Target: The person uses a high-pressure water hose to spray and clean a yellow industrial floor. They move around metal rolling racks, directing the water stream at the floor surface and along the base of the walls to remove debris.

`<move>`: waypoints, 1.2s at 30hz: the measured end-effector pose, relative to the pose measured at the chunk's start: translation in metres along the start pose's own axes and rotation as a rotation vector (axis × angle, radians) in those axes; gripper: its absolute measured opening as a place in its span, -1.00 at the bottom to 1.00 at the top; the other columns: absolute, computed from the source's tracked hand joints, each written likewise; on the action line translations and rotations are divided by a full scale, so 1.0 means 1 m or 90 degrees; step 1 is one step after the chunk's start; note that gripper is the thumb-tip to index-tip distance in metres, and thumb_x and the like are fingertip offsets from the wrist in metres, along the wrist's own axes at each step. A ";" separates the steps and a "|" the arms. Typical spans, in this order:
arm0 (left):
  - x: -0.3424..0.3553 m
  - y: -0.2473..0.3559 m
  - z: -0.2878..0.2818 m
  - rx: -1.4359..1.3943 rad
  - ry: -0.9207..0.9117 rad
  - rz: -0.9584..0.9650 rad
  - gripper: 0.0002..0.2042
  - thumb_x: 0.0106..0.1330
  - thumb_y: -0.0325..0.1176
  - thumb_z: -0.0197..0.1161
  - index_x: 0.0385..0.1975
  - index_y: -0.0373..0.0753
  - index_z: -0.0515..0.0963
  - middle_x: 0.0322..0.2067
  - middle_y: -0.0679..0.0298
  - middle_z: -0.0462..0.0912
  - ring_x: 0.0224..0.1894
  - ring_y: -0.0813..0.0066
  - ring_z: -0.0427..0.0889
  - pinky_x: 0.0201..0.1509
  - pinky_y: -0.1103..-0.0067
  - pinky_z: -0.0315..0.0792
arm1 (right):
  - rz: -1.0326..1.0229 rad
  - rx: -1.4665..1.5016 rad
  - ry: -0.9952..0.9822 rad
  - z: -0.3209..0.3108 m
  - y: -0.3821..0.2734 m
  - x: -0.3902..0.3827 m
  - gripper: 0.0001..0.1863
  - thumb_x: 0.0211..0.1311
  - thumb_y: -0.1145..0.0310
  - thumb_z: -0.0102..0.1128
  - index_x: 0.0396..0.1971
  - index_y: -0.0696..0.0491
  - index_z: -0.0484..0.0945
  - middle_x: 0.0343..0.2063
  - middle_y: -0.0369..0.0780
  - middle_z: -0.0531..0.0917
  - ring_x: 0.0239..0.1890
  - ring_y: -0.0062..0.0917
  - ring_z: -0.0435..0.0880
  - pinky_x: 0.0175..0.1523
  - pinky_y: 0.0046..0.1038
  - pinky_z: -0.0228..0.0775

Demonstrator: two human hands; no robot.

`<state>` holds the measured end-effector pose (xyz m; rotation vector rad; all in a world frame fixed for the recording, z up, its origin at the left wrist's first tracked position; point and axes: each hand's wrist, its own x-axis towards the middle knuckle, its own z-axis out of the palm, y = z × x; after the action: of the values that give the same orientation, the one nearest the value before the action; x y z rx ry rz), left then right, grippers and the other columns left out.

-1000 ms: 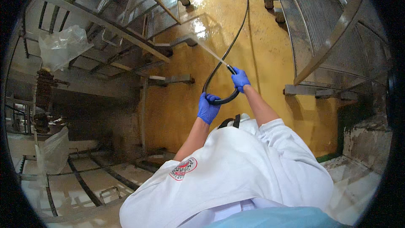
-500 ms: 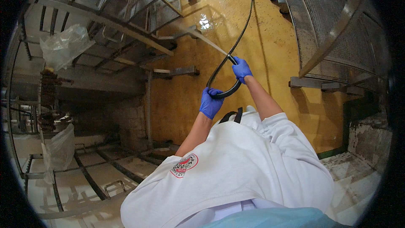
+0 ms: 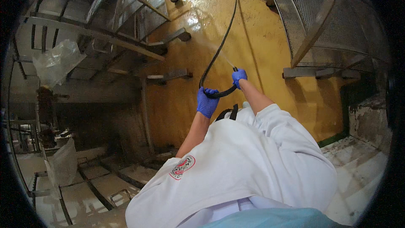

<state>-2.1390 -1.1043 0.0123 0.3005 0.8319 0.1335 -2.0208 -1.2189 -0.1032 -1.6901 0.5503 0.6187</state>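
Note:
My right hand (image 3: 238, 78), in a blue glove, is closed on the short dark nozzle (image 3: 234, 69) of a black hose (image 3: 226, 33). A faint mist of water (image 3: 215, 46) leaves the nozzle toward the upper left, over the wet yellow floor (image 3: 259, 38). My left hand (image 3: 206, 101), also gloved in blue, is closed on the hose where it bends in a U, below and left of my right hand. The hose runs from this bend up across the floor to the top of the view. Both forearms reach out from white sleeves.
Metal racks (image 3: 114, 27) with feet on the floor fill the left, with crumpled clear plastic (image 3: 57, 63) hanging on them. Mesh-panelled metal frames (image 3: 306, 21) stand at upper right. A stained low wall or ledge (image 3: 367, 118) is at the right, above pale flooring (image 3: 354, 169).
The view has shifted slightly. My right hand and nozzle now sit lower in the picture, angled more upright, and the spray looks fainter. Both hands keep hold of the hose.

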 end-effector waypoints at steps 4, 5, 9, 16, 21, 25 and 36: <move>0.005 0.000 0.006 -0.006 -0.034 -0.013 -0.68 0.29 -0.19 -0.21 -0.72 -0.11 0.17 -0.81 0.37 0.15 -0.72 0.48 0.18 -0.45 0.52 0.21 | -0.067 0.031 0.047 -0.004 -0.005 0.008 -0.73 -0.10 0.43 -0.08 -0.32 0.11 0.45 -0.66 -0.09 0.50 -0.70 -0.36 0.52 -0.61 -0.36 0.34; 0.006 0.007 -0.007 -0.016 -0.030 0.006 -0.68 0.29 -0.19 -0.21 -0.72 -0.10 0.17 -0.81 0.38 0.14 -0.72 0.48 0.18 -0.45 0.52 0.21 | -0.031 0.048 -0.023 -0.003 -0.020 -0.019 -0.67 -0.12 0.43 -0.09 -0.25 0.08 0.43 -0.64 -0.07 0.51 -0.65 -0.35 0.53 -0.58 -0.37 0.35; 0.000 0.005 0.001 0.027 -0.030 0.017 -0.68 0.28 -0.18 -0.22 -0.73 -0.10 0.17 -0.82 0.36 0.14 -0.72 0.47 0.19 -0.44 0.51 0.21 | -0.132 0.102 -0.028 -0.006 -0.029 -0.020 -0.74 -0.08 0.52 -0.18 -0.34 0.06 0.43 -0.73 -0.20 0.39 -0.82 -0.47 0.36 -0.74 -0.42 0.23; 0.007 0.012 0.000 -0.041 -0.005 -0.036 -0.66 0.25 -0.17 -0.22 -0.78 -0.08 0.15 -0.83 0.34 0.20 -0.71 0.45 0.19 -0.47 0.51 0.19 | -0.119 0.093 -0.014 -0.007 -0.042 -0.021 -0.68 -0.16 0.49 -0.11 -0.29 0.06 0.44 -0.60 -0.03 0.51 -0.67 -0.32 0.53 -0.57 -0.36 0.37; 0.014 0.015 0.000 -0.068 -0.045 -0.066 -0.68 0.24 -0.20 -0.19 -0.77 -0.08 0.15 -0.82 0.34 0.20 -0.70 0.45 0.23 -0.46 0.51 0.20 | -0.162 0.089 0.044 -0.007 -0.044 -0.020 -0.65 -0.11 0.53 -0.18 -0.24 0.06 0.45 -0.69 -0.18 0.44 -0.80 -0.46 0.39 -0.73 -0.43 0.25; 0.016 0.008 0.007 -0.041 -0.038 -0.084 -0.69 0.23 -0.21 -0.18 -0.76 -0.09 0.16 -0.81 0.34 0.21 -0.70 0.45 0.25 -0.45 0.49 0.23 | -0.160 -0.001 0.076 -0.004 -0.009 0.025 -0.70 -0.12 0.48 -0.12 -0.29 0.06 0.46 -0.60 -0.11 0.50 -0.67 -0.37 0.47 -0.62 -0.38 0.30; 0.025 -0.001 -0.002 0.009 -0.034 -0.119 -0.66 0.26 -0.18 -0.21 -0.77 -0.11 0.19 -0.81 0.31 0.22 -0.69 0.43 0.24 -0.40 0.46 0.27 | 0.060 -0.077 0.041 -0.017 0.023 0.028 -0.79 -0.10 0.37 -0.02 -0.48 0.19 0.49 -0.51 -0.04 0.58 -0.53 -0.29 0.60 -0.48 -0.36 0.40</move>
<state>-2.1237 -1.0993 -0.0069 0.2373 0.8046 -0.0554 -2.0125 -1.2404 -0.1357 -1.8113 0.6528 0.6780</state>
